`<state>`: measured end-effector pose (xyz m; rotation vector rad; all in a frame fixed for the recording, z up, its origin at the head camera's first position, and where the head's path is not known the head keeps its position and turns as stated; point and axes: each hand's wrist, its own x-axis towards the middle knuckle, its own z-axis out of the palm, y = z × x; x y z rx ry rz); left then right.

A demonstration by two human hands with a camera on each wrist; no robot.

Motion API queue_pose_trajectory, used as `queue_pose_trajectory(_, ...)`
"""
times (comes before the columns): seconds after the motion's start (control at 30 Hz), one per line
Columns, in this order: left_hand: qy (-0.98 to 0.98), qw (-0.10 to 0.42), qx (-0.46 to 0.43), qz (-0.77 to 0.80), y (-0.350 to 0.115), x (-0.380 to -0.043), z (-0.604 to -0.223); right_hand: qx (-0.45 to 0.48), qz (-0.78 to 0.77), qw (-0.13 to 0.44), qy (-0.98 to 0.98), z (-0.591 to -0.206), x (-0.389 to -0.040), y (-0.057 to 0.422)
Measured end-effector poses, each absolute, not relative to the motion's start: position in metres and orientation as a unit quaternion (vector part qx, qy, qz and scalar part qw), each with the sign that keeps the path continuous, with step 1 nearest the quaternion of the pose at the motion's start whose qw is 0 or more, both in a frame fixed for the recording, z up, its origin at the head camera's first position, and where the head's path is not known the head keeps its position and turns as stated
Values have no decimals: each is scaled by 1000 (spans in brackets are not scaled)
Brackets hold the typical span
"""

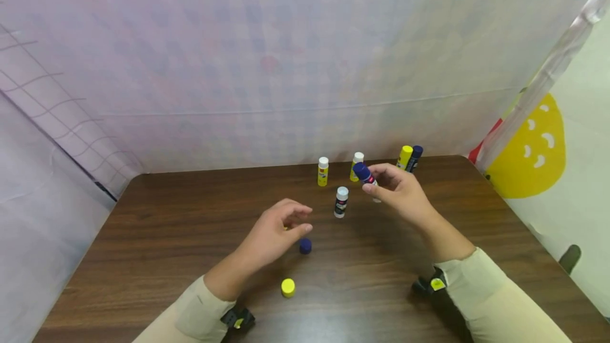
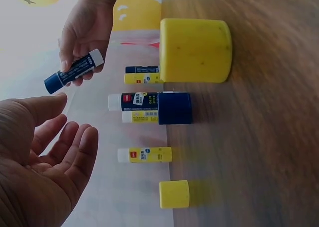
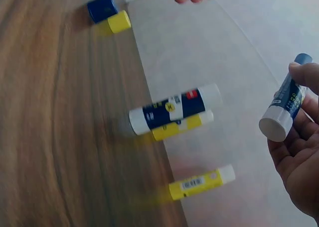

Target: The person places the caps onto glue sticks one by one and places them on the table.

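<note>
My right hand [image 1: 397, 192] holds a navy glue stick [image 1: 365, 174] above the table, tilted, its blue cap toward my left hand and its white base away. My left hand [image 1: 274, 232] hovers with fingers loosely bent and nothing in them. Between the hands a navy-labelled glue stick [image 1: 340, 202] stands upright with a bare white top. Near the left hand lie a blue cap [image 1: 305, 246] and a yellow cap [image 1: 288, 287]. Another yellow cap [image 2: 174, 193] appears in the left wrist view; in the head view the left hand mostly hides it.
Two yellow glue sticks with white tops, one left [image 1: 323, 172] and one right [image 1: 356, 167], stand near the table's back edge. Behind my right hand stand a yellow-capped stick [image 1: 405, 156] and a navy one [image 1: 416, 158]. A pale curtain [image 1: 267, 68] hangs behind the wooden table [image 1: 157, 258].
</note>
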<state>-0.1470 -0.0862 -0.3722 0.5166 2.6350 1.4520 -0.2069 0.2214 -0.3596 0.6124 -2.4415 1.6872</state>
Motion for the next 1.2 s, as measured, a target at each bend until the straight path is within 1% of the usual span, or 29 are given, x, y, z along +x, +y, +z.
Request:
queue_pose_trajectory(0.17, 862, 36, 173, 475, -87, -147, -373, 183, 581, 79, -789, -362, -216, 231)
queue_pose_trajectory(0.33, 866, 29, 173, 469, -89, -148, -375, 147, 572, 94, -802, -366, -224, 241)
queue_pose_trajectory(0.57, 875, 37, 164, 453, -92, -149, -376, 85, 557, 101, -820, -377, -234, 255)
queue_pose_trajectory(0.93, 880, 47, 161, 444, -93, -151, -377, 50, 578, 131, -804, -390, -248, 275)
queue_pose_trajectory(1.2, 885, 51, 157, 436, -94, -152, -377, 19, 594, 172, -786, -401, -258, 288)
